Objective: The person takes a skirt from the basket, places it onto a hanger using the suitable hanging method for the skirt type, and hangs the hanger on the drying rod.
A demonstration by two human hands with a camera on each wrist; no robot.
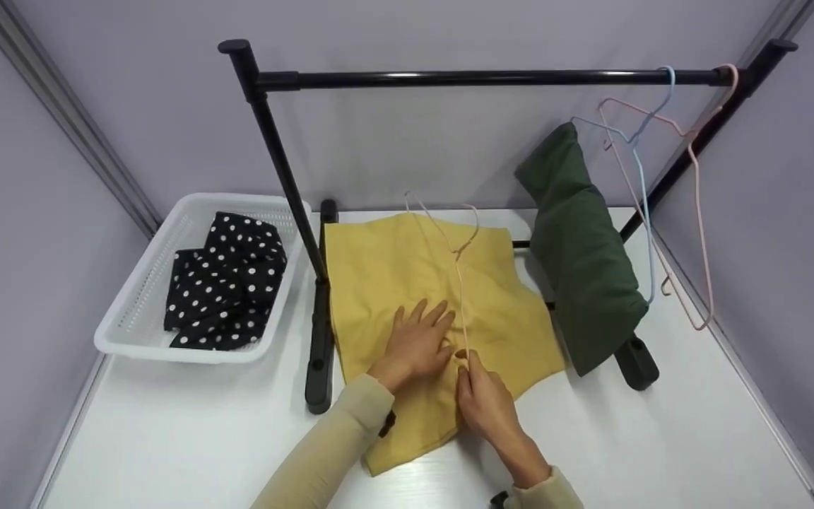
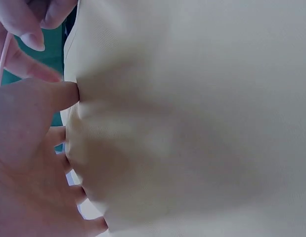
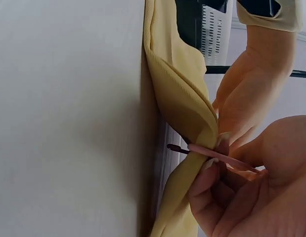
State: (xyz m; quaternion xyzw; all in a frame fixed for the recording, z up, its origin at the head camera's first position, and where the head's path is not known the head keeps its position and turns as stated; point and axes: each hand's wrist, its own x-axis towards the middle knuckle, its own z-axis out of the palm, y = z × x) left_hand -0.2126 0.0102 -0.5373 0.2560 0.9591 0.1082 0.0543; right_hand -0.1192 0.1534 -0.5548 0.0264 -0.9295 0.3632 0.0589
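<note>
Green pillow [image 1: 580, 240]: on your rack [image 1: 478, 80]
Yellow cloth [image 1: 379, 268]: unhung, under your spread left hand [image 1: 417, 346]
Hanger [image 3: 229, 159]: pinched, your right hand [image 1: 486, 401]
Dotted cloth [image 1: 227, 286]: unhung, left of rack

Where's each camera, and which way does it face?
Head: worn there, looking forward and down at yellow cloth; left hand, right hand, sleeves show.
Left wrist: worn there, facing the cloth; left hand and part of right hand show.
Right wrist: worn there, facing right hand pinching a pink hanger; left hand shows too.
Shared: head and right wrist both show the white basket.
</note>
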